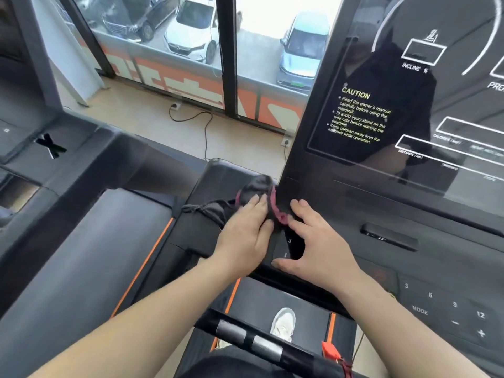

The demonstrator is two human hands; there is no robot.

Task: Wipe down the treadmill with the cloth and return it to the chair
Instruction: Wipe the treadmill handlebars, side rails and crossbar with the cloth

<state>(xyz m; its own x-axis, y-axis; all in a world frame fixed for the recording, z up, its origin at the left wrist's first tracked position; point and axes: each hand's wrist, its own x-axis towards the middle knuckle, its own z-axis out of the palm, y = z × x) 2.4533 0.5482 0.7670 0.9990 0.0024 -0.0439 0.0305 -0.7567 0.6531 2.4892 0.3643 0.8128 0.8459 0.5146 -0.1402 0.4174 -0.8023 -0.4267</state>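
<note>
Head view: left hand [245, 233] flat, fingers straight, pressing dark cloth with pink edging [255, 190] onto left arm of glossy black treadmill console [381, 208]; right hand [317, 241] spread wide on console beside cloth, holding nothing; beige wood floor [131, 113]; tall window [191, 36], parked cars outside

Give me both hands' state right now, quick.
Left hand: open, pressing flat on the cloth.
Right hand: open, fingers spread on the treadmill console beside the cloth, holding nothing.
</note>
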